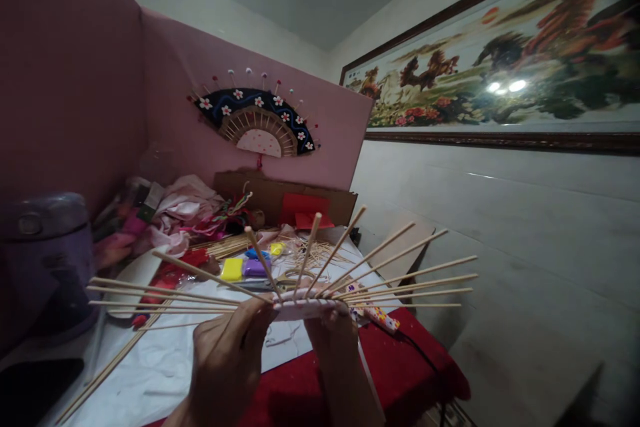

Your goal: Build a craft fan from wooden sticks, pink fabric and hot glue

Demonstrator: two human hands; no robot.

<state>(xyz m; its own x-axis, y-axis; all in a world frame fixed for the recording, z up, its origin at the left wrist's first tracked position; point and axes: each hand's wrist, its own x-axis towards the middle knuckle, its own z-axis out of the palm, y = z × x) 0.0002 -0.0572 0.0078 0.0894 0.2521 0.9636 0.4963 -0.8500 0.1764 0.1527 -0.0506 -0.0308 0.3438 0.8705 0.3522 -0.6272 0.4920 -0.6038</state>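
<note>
Spoked piece: white curved base [310, 309] with thin wooden sticks [307, 256] fanning outward, held above white sheet [150, 373] on table. Left hand [227, 340] grips base at left end; right hand [333, 333] grips right end, fingers partly hidden. Purple canister [50, 267] at far left: lid on, contents not visible. Yellow packet [231, 270] and purple packet [257, 268] side by side beyond hands, each filled with solid block.

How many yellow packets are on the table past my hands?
2: one yellow packet just left of the purple packet, another yellow packet farther back and to the right. More may be hidden.
</note>
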